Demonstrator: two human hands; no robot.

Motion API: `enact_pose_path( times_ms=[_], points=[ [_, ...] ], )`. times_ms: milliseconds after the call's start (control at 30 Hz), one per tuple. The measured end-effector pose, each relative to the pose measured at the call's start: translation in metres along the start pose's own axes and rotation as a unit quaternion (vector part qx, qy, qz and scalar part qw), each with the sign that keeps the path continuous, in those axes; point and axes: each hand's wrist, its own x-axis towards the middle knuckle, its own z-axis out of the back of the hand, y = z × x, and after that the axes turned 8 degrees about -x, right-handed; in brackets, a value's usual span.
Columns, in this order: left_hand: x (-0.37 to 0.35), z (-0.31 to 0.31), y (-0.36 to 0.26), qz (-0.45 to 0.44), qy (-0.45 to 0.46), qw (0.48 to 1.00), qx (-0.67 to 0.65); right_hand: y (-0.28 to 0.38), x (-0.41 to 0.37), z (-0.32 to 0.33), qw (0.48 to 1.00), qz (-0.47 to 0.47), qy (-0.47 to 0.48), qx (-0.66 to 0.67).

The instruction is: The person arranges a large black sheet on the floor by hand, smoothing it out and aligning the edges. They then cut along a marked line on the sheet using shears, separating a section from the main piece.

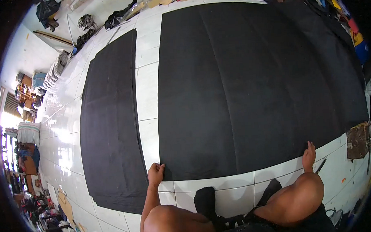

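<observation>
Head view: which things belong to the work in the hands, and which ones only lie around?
In hand: big black cloth; left hand gripping its near corner; right hand resting on its near edge.

Lying about: narrow black cloth spread apart on the floor; wooden board; dark bag far off.

Head camera looks steeply down at floor [148, 88]
</observation>
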Motion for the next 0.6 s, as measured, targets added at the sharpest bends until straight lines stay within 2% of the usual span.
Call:
enact_pose_path(
  times_ms=[67,200,367,467,533,567,600],
  points=[
    [-0.002,0.005,-0.013,0.008,0.020,1.000,0.006,0.012,0.006,0.002,0.999,0.016,0.017,-0.027],
    [0.005,0.009,-0.005,0.046,0.077,0.996,-0.001,0.040,0.009,0.021,0.998,-0.046,0.041,0.009],
    [0.008,0.007,-0.004,0.034,0.115,0.993,0.022,0.027,0.022,0.014,0.998,-0.036,0.048,-0.005],
    [0.009,0.010,-0.003,0.091,0.143,0.984,-0.047,0.024,0.025,0.008,0.996,-0.058,0.046,-0.045],
    [0.011,0.019,-0.004,-0.007,0.093,0.994,0.052,0.024,0.023,0.004,0.994,-0.074,0.049,-0.058],
    [0.015,0.022,-0.005,-0.021,-0.017,0.997,0.072,0.024,0.021,0.002,0.994,-0.079,0.050,-0.054],
    [0.018,0.033,-0.004,0.041,-0.070,0.993,0.085,0.026,0.022,0.001,0.994,-0.085,0.047,-0.048]
  ],
)
